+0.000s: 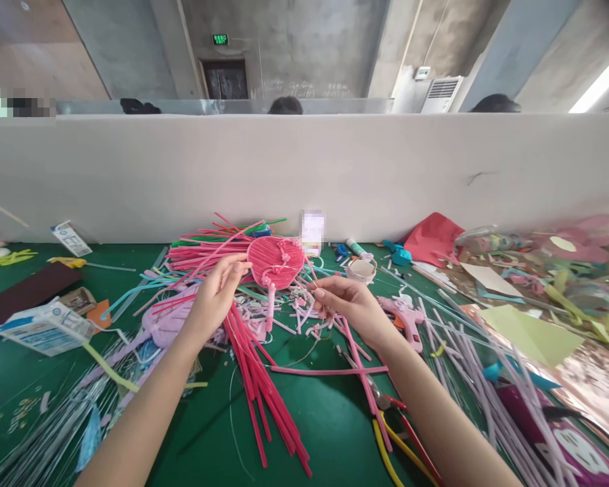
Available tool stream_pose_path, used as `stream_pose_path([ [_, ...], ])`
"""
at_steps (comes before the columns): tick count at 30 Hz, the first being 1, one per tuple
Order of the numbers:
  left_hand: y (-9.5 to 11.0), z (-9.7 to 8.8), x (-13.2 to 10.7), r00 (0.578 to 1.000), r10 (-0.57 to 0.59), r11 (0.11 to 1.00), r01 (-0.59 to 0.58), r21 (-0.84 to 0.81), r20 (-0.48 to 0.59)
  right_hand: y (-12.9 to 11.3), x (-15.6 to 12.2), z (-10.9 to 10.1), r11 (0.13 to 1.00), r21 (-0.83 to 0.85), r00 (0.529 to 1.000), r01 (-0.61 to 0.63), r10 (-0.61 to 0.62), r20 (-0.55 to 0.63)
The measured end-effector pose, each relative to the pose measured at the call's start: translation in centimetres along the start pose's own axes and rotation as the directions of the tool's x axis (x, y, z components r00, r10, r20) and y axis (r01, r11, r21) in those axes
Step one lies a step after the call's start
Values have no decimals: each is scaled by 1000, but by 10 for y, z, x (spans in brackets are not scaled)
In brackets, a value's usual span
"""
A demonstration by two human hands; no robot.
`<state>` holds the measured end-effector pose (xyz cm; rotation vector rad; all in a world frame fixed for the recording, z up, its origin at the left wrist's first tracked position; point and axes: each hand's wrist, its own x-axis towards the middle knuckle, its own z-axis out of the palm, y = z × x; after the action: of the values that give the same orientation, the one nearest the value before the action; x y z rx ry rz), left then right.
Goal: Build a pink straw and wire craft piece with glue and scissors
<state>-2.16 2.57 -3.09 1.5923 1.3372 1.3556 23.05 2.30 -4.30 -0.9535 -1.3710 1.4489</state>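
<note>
My left hand (220, 291) is closed on the left edge of a round red disc (264, 253) of coiled pipe cleaners. Small pink twisted knots (279, 260) show on its face, and a thick pink stem (271, 306) hangs below it. Just right of the disc, my right hand (344, 297) pinches with thumb and forefinger; a thin pink strand shows at the fingertips, but what they grip is unclear. A bundle of red pipe cleaners (266, 392) lies beneath the hands. Lilac pipe-cleaner scraps (304, 314) are scattered between them.
Yellow-and-red-handled pliers (386, 412) lie by my right forearm, near a pink glue gun (409, 321). Lilac pipe cleaners (467, 365) spread at right. A tape roll (361, 270) stands behind. A white box (45, 328) sits left. A pale partition (183, 176) edges the green table.
</note>
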Motion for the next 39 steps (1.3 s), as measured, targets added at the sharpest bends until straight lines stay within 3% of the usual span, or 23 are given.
stream_pose_path([
  [4,15,-1,-5,981,-128,960,160,-229,148,-5,-3,0,1000,-5,999,-4,4,-44],
  [10,28,-4,-8,949,-177,868,276,-413,261,-3,-1,-3,1000,18,996,1,0,-94],
  [16,29,-5,-10,937,-176,890,283,-357,302,-1,1,-2,1000,17,989,-7,10,-151],
  [24,26,-7,-9,931,-175,920,271,-283,321,-4,0,-1,1000,-16,991,2,-4,-132],
  [30,26,-7,-9,895,-230,887,354,-295,383,-1,0,1,1000,-31,991,2,-5,-130],
  [34,27,-7,-8,874,-263,855,407,-321,408,1,0,1,999,-50,994,-5,-1,-107],
  [39,28,-3,-10,885,-256,899,366,-240,389,-4,-4,5,998,-64,1000,-13,13,-3],
])
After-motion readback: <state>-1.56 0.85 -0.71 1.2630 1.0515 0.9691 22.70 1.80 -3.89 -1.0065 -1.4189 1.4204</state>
